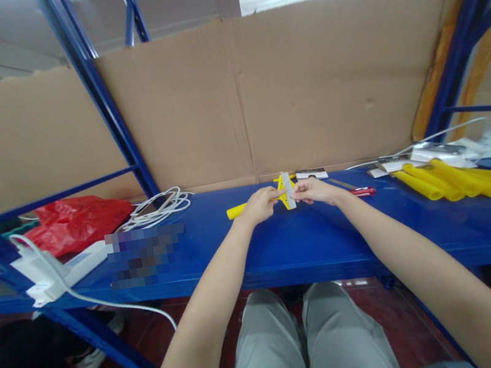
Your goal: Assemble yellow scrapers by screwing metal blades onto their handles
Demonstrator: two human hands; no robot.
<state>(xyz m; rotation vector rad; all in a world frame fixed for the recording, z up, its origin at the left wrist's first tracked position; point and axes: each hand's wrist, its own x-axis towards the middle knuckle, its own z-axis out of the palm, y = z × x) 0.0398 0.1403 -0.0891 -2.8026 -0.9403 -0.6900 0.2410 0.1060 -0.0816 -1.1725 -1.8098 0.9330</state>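
Note:
My left hand (262, 204) is wrapped round the yellow handle of a scraper-like tool, and the handle's end (236, 211) sticks out to the left of it. The tool's head is a yellow triangular piece (283, 200) with a pale grey flat strip (288, 189) across its front, standing roughly upright. At the right side of this strip my right hand (310, 191) has its thumb and fingertips pressed together on the edge. Whether something small sits between those fingertips is too small to tell. Just beyond my right wrist lies a red screwdriver-like handle (363, 191).
Several yellow tubes (459, 178) lie at the right, with white packets (443, 152) behind them. On the left are a red plastic bag (77, 223), coiled white cable (160, 207) and a white power strip (85, 263). A cardboard panel (327, 84) closes off the back of the blue bench (301, 240).

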